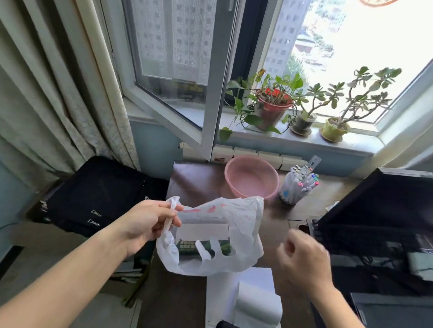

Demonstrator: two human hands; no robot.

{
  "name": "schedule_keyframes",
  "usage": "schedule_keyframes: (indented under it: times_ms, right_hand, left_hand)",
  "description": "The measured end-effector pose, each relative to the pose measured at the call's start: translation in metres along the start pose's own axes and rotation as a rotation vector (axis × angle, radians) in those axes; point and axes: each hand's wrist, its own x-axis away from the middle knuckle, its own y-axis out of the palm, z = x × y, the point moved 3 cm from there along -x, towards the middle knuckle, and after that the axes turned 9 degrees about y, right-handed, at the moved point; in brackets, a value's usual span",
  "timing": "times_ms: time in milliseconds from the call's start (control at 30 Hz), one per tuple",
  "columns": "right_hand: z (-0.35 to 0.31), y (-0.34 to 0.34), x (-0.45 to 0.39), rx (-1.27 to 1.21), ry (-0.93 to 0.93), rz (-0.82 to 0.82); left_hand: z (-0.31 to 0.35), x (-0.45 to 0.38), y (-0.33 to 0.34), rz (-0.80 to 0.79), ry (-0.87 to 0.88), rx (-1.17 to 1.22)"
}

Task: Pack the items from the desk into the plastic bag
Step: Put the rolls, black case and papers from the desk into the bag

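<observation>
The thin white translucent plastic bag (215,235) hangs in the air above the near part of the dark brown wooden surface (200,180), its mouth turned toward the camera. Through the film shows a green packet with pale printed characters (202,248), lying low inside the bag, with a white rectangular panel above it. One loop handle dangles loose across the front of the packet.

The left hand (144,222) pinches the bag's other handle between thumb and fingertips, holding the bag up; that grip is closed on the handle. The right hand (303,260) hovers just right of the bag, apart from it, fingers loosely curled and holding nothing; it is blurred.

Below the bag, white sheets and a white roll (257,305) lie on the surface. Behind the bag sits a round pink plastic basin (252,176), and beside it to the right a clear cup of marker pens (295,188). A black monitor (386,204) stands at the right. On the windowsill are three potted plants (308,105). A black suitcase (99,194) lies left of the surface.
</observation>
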Motion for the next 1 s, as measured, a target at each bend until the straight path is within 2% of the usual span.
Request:
schedule_keyframes:
  times_ms: [33, 133, 167, 233, 300, 433, 600, 767, 867, 1000]
  right_hand:
    - [0.011, 0.016, 0.013, 0.052, -0.007, -0.102]
    - [0.037, 0.066, 0.053, 0.253, -0.031, -0.652]
    - [0.04, 0.078, 0.063, 0.276, -0.037, -0.787]
    - [0.036, 0.095, 0.078, 0.299, -0.071, -0.934]
    - [0.033, 0.11, 0.088, 0.374, -0.109, -0.945]
    - [0.036, 0.131, 0.097, 0.515, -0.123, -0.813]
    - [0.03, 0.129, 0.095, 0.497, -0.102, -0.761]
    - [0.022, 0.096, 0.08, 0.306, -0.014, -0.871]
    - [0.008, 0.059, 0.068, 0.148, 0.02, -0.923]
    - [-0.027, 0.0, 0.056, 0.05, -0.095, -0.911]
  left_hand:
    - [0.0, 0.001, 0.001, 0.0, -0.002, 0.007]
    - [0.0, 0.005, 0.004, -0.012, -0.001, 0.024]
    - [-0.001, 0.006, 0.004, -0.014, -0.005, 0.025]
    - [-0.002, 0.008, 0.005, -0.01, -0.017, 0.025]
    - [-0.004, 0.009, 0.006, -0.002, -0.029, 0.029]
    - [-0.007, 0.013, 0.008, 0.007, -0.042, 0.03]
    - [-0.01, 0.015, 0.009, 0.02, -0.053, 0.032]
    - [-0.008, 0.021, 0.006, -0.085, -0.052, 0.04]
    - [-0.01, 0.02, 0.003, -0.092, -0.057, 0.029]
    - [-0.01, 0.019, 0.0, -0.07, -0.053, 0.042]
